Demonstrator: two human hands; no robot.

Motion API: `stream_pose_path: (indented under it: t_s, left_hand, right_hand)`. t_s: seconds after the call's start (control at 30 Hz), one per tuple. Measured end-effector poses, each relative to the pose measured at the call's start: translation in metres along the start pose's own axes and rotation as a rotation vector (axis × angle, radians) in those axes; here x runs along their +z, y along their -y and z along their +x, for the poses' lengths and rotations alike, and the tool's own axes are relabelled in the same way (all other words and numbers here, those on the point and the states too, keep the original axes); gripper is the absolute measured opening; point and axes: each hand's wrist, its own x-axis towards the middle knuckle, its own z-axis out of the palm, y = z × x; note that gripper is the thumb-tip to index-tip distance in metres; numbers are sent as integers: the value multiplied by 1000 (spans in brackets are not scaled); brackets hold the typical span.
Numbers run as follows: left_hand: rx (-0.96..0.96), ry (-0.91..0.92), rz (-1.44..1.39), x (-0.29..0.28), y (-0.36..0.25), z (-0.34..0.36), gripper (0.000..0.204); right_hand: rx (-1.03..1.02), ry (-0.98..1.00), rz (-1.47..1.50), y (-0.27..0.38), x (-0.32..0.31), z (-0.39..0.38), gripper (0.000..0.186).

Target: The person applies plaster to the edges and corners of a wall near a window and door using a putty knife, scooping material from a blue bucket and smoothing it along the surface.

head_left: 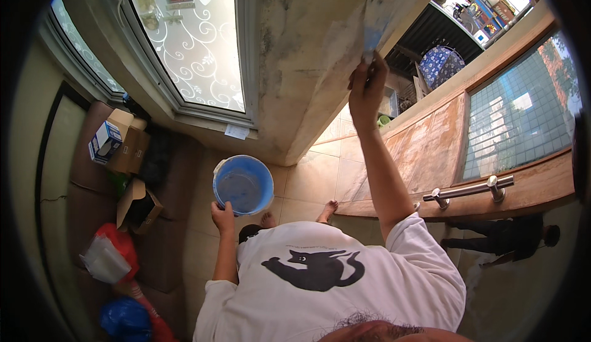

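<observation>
Head view: the right hand point(369, 83) is raised above and to the right of the blue bucket point(267, 177), its fingers closed round the grip of a blue-tinted flat tool point(372, 36), which looks like a scraper, though blur hides its edge and I cannot tell whether it touches the wall. The left hand point(223, 217) grips the lower left of the bucket's rim, thumb on top, and holds the vessel with its mouth toward the camera; its inside is greyish at the bottom. Up and to the right of the bucket runs the wall point(308, 59), stained and patchy, with the tool in front of its far edge. Just above the bucket hangs a white paper slip point(237, 131), and higher, to the left, a window point(191, 40) carries white scrolls and flowers. Below and right of the bucket, bare feet point(330, 209) stand on pale floor tiles point(308, 182), beside a white shirt point(258, 305) printed with a black cat. Left of the bucket, a brown sofa point(169, 243) bears cardboard boxes point(130, 148), a red bag point(128, 246) and a blue bag point(126, 318). Well to the bucket's right are a wooden door point(431, 139) with a glass panel point(517, 126) and a metal handle point(474, 191), a patterned umbrella point(441, 67) outside, and another person point(517, 234) in dark clothes.
</observation>
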Motion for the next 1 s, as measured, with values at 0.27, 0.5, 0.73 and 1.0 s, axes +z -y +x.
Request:
stream_pose_path:
  t_s: [0.27,0.5,0.73,1.0]
  left_hand:
    - [-55,-17,14,-14,-6,-9,22]
    - [-153,21,-87,-21,-32,-9,23]
    - [-36,-16,-23,-9,-3,2,23]
    - [-45,-60,-11,-17,6,-7,22]
  right_hand:
    - [292,197,-3,-55,-10,-147,34]
    - [50,90,35,-7,-6,-57,35]
    - [78,56,-26,-4,12,-23,38]
    - [260,248,-10,-61,3,-158,33]
